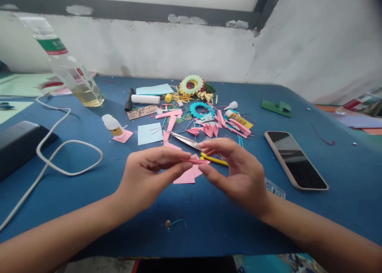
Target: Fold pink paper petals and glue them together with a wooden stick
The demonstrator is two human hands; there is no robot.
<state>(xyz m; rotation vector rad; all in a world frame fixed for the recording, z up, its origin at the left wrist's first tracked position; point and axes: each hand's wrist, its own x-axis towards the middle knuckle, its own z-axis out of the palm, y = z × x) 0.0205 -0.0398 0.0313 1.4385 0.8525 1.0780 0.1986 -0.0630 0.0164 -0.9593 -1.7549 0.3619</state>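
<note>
Item under inspection, seen by me over the head feed: a folded pink paper (197, 161), held above the table (232, 221) between the two hands; I take it as the centre of the clock. The left hand (153, 173) has its grip clamped on the paper's 9 o'clock end, thumb below and fingers above. The right hand (238, 175) has its grip parted around the 3 o'clock end, thumb and fingertips apart; whether the thumb touches the paper I cannot tell.

Just beyond, from 11 to 2 o'clock, lie scissors (216, 159) with yellow handles. Flat pink sheets (184, 176) lie beneath, toward 7 o'clock. I record pink folded pieces (210, 129) near 1 o'clock, a blue ring (197, 110) at 12, and a pale green ring (185, 84) farther out on that line. At 10 o'clock I note a light blue square (149, 134); beyond it, a white glue bottle (112, 125) on a pink square (127, 136). A phone (295, 159) lies at 3 o'clock, well apart; a white cable (49, 161) loops at 9.
</note>
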